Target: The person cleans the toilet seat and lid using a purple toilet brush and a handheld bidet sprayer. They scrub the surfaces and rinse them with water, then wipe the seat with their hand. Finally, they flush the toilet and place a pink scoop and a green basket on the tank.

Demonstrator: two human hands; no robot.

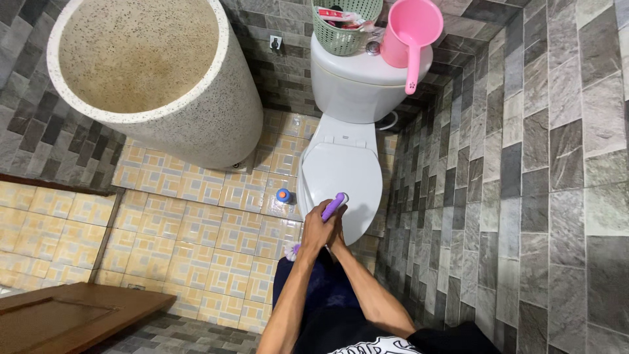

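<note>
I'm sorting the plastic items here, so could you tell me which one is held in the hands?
The purple handle, gripped by the left hand over the toilet lid. The pink dipper and green basket sit untouched on the tank.

Tiled floor [196, 223] — bottle [283, 195], toilet [344, 170]

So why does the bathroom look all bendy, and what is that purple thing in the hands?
The picture comes from a camera worn on a person's head, looking straight down, and its wide lens bends the walls. The two arms at the bottom belong to that person. The left hand wraps its grip around a purple handle, probably a brush, though its other end is hidden. The right hand sits right behind it, mostly covered. Both are over the closed lid of a white toilet. On its tank stand a pink water scoop and a green basket. A blue-capped bottle stands on the floor, beside a big speckled stone basin.
</note>
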